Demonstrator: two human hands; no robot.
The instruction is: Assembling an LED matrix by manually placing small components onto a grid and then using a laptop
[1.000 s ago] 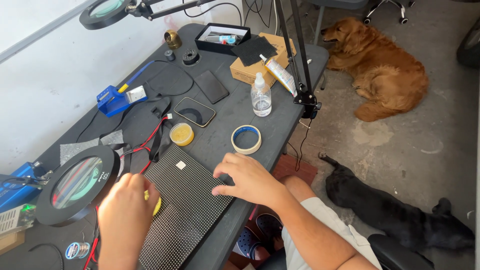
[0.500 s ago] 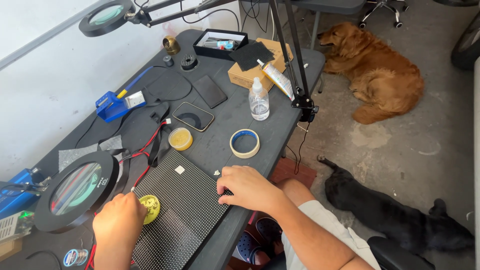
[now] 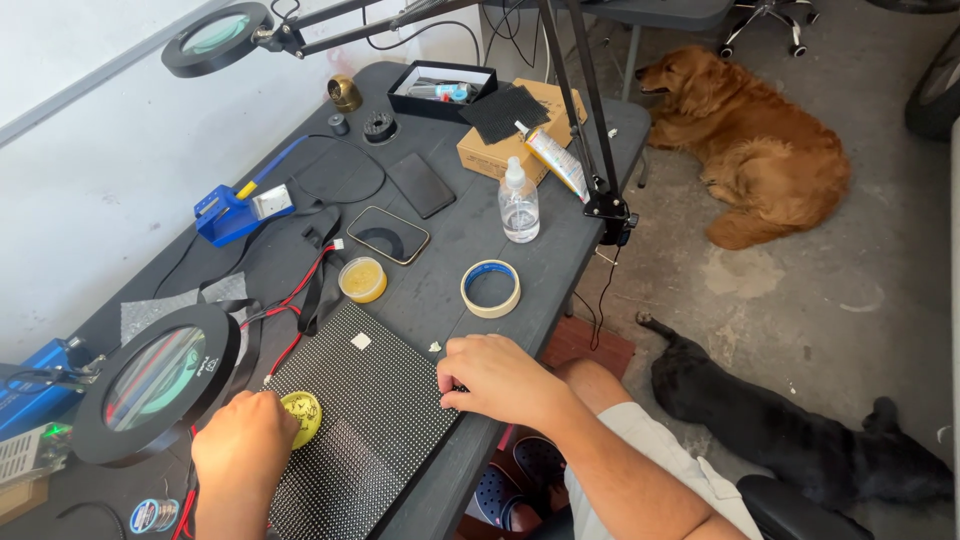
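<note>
A flat, square, dotted black LED panel [image 3: 365, 430] lies on the dark desk [image 3: 450, 240]. The left hand [image 3: 245, 450] rests curled against a round yellow tin [image 3: 302, 417] on it — grip unclear. The right hand [image 3: 495, 378] presses loosely curled fingers on the panel's edge — holding nothing.

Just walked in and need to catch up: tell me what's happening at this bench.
A person sits at a dark workbench with a black dotted panel lying flat in front of them. Their right hand rests on the panel's right edge, and their left hand touches a small yellow round tin on its left side. Two dogs lie on the floor nearby.
</note>
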